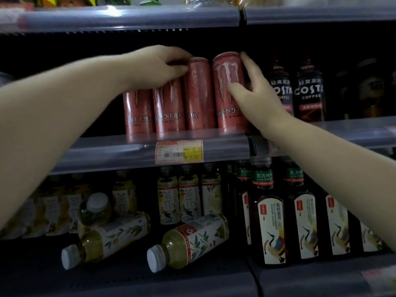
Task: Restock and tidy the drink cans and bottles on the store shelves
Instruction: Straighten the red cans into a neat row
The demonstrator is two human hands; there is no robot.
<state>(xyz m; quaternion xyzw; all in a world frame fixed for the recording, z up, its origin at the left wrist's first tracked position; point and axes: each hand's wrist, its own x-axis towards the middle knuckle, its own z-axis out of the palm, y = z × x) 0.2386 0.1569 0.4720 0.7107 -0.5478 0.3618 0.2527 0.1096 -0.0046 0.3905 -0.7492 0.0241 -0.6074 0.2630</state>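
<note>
Several pink Monster cans stand in a row on the middle shelf (128,151). My right hand (255,91) holds the rightmost can (228,82), thumb across its front and fingers behind its right side. My left hand (158,67) lies over the tops of the two left cans (169,112), its fingertips curled against the upper left side of the third can (199,93), which is turned so its logo faces sideways.
Dark Costa coffee bottles (308,91) stand right of the cans. Below, tea bottles (188,196) stand in rows, and three lie tipped over (188,241) at the front. Dark square bottles with crane labels (270,224) fill the lower right. A price tag (180,152) hangs on the shelf edge.
</note>
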